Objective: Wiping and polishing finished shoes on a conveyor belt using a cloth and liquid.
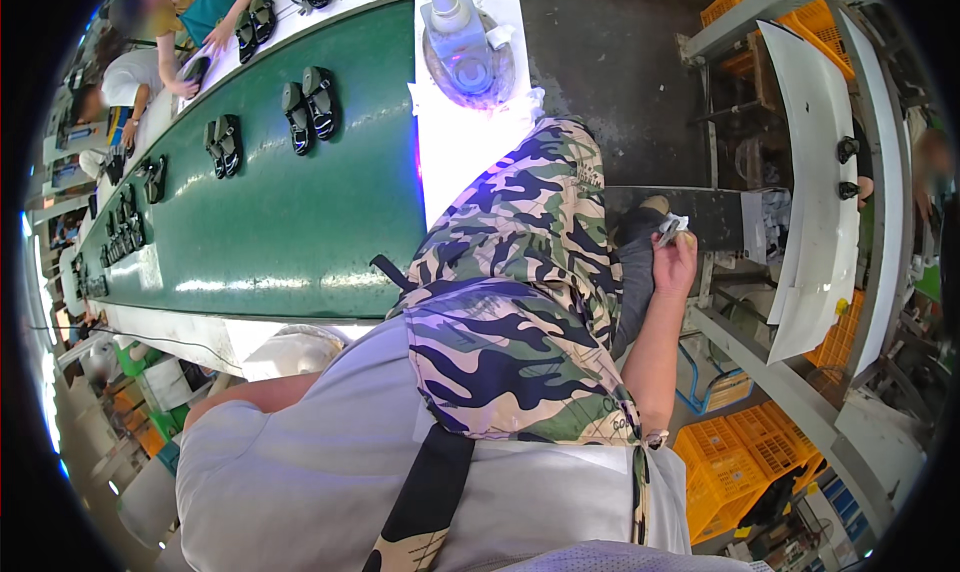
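Observation:
My right hand (676, 264) is raised beside my camouflage apron (520, 272), fingers closed in a pinch around a small crumpled white cloth (673, 228). Of my left arm only a stretch of bare skin (250, 395) shows beyond my grey shirt; the hand itself is out of sight. Ahead of me, on a white work surface (465, 147), a translucent squeeze bottle (455, 32) with a cone-shaped nozzle stands in a round, stained dish (505, 72). Bits of white tissue (499, 37) lie by it.
A green conveyor belt (270, 212) at the left carries pairs of black sandals (310, 110). Across it, co-workers' hands (218, 38) handle more shoes. On the right are a metal-framed rack with a white curved panel (815, 192), and orange crates (730, 462) below.

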